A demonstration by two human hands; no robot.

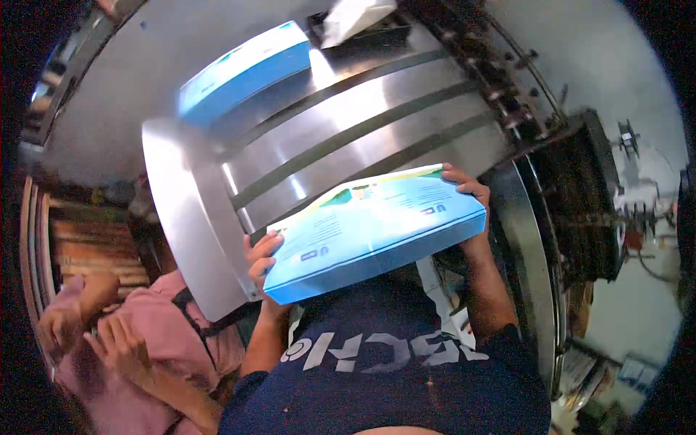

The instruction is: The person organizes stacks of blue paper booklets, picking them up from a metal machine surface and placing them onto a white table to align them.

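Between both my hands is a long, flat, light-blue printed box [377, 228], held slightly tilted in front of my dark shirt. A yellow-green and white band runs along its far edge, and its near side is plain darker blue. My left hand [262, 255] grips the left end, fingers over the top edge. At the far right corner my right hand [470, 190] is closed round the other end, fingertips on the printed face. The thumbs are mostly hidden. A similar blue box [246, 71] lies beyond, on the far left of the metal machine bed.
The shiny slatted bed [319, 145] stretches ahead, with a curved metal guard [185, 210] on its left. Dark machine rails [500, 101] run along the right. White paper [355, 20] sits at the back. A person in pink [167, 326] is close on my left, bare hands raised.
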